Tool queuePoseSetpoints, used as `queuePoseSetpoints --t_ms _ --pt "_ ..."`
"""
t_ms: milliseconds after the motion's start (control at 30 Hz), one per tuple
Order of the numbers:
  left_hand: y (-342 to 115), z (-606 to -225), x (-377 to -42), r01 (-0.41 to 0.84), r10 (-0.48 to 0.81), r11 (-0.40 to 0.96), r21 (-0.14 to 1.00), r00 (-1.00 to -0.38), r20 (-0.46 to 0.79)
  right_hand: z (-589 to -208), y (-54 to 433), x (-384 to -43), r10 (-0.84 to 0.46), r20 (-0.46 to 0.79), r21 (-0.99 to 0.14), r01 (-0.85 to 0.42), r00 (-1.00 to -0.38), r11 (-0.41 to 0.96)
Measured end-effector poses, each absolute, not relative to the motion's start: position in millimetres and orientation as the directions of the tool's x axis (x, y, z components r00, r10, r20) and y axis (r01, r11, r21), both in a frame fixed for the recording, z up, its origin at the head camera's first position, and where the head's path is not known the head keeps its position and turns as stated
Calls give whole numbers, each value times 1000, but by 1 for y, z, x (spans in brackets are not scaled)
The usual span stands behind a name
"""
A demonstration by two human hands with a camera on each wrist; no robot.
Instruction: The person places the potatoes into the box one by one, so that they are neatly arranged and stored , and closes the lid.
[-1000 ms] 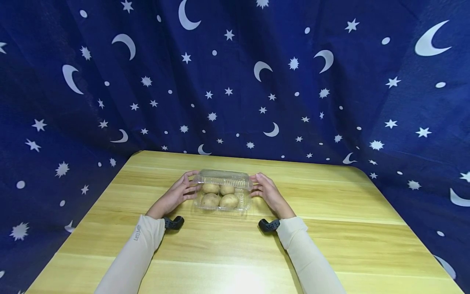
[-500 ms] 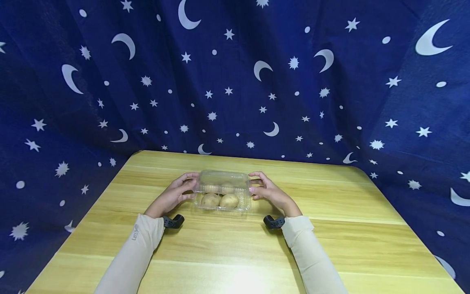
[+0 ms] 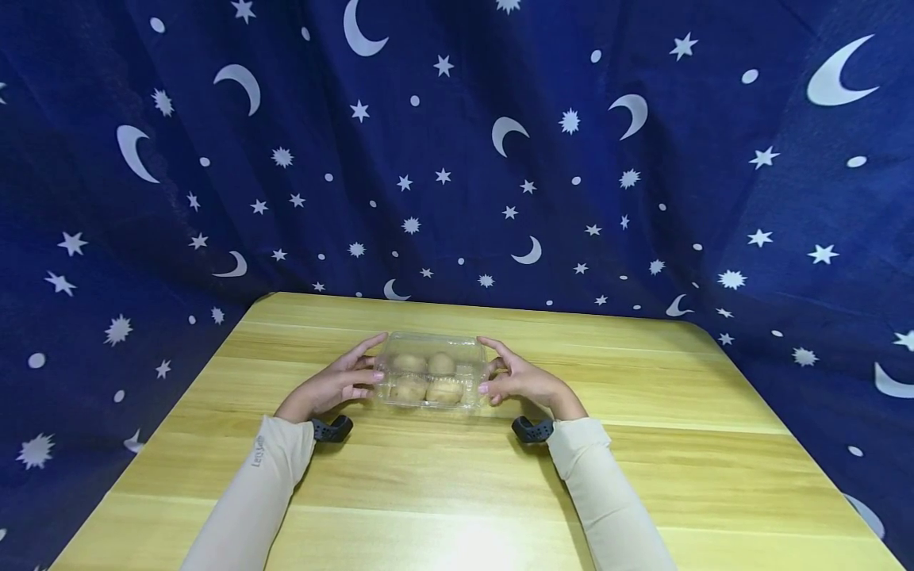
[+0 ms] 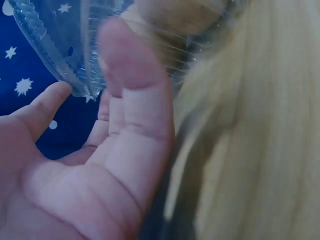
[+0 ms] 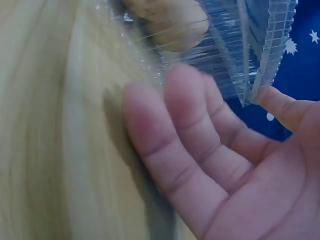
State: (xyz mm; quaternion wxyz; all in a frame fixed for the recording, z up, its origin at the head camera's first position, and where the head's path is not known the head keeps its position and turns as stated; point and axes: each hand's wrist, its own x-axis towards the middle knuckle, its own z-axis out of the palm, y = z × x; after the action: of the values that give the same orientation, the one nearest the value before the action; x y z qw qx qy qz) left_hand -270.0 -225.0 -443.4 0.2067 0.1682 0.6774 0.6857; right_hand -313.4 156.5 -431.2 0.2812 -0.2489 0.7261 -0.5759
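Note:
A clear plastic clamshell box (image 3: 467, 396) sits mid-table with several potatoes (image 3: 409, 388) inside. Its hinged lid (image 3: 434, 342) slants over them, the front rim still raised above the tray's front edge. My left hand (image 3: 336, 387) is at the left side, thumb tip at the lid's rim and the other fingers extended along the side. On the right side my right hand (image 3: 524, 381) mirrors it, thumb against the rim. Both wrist views show loosely bent fingers beside the box wall, and the lid's ridged edge (image 5: 274, 45) meeting the right thumb tip.
The box rests on a wood-grain table (image 3: 443, 476). A dark blue curtain (image 3: 457, 143) with white moons and stars hangs behind the table and along both sides. Black straps (image 3: 332, 429) with small devices circle both wrists below beige sleeves.
The lid has swung down toward me, and its front rim now overlaps the front potatoes. Both thumbs have come down with it along the sides; the tray has stayed in place.

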Motion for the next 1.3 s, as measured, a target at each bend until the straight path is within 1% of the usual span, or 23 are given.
queuePoseSetpoints --t_ms 133,267,400,600,800,933,1067,1200,1300 --pt "-223 -444 -270 -59 509 28 998 -858 -65 -433 155 -313 -710 -148 -979 2 -689 202" --pt "-224 -447 -271 -5 511 99 995 -858 -55 -434 155 -313 -724 -153 -980 6 -673 201" --pt "-225 -447 -272 27 533 132 991 -845 -48 -436 155 -314 -720 -175 -976 20 -671 218" --pt "-226 -448 -272 -3 551 132 991 -831 -76 -436 155 -310 -705 -213 -973 85 -676 213" --pt "-225 -448 -272 1 563 131 991 -823 -74 -436 152 -307 -688 -213 -976 118 -694 183" --pt "-227 -449 -273 9 582 113 994 -811 -59 -438 150 -306 -686 -195 -980 109 -701 167" --pt "-227 -450 -272 3 567 132 991 -820 -73 -441 149 -307 -689 -171 -984 81 -704 162" --pt "-227 -452 -269 11 568 141 990 -820 -72 -440 151 -304 -690 -161 -981 40 -705 188" --pt "-228 -455 -267 41 582 149 988 -811 -55 -438 155 -300 -684 -149 -975 -8 -715 221"
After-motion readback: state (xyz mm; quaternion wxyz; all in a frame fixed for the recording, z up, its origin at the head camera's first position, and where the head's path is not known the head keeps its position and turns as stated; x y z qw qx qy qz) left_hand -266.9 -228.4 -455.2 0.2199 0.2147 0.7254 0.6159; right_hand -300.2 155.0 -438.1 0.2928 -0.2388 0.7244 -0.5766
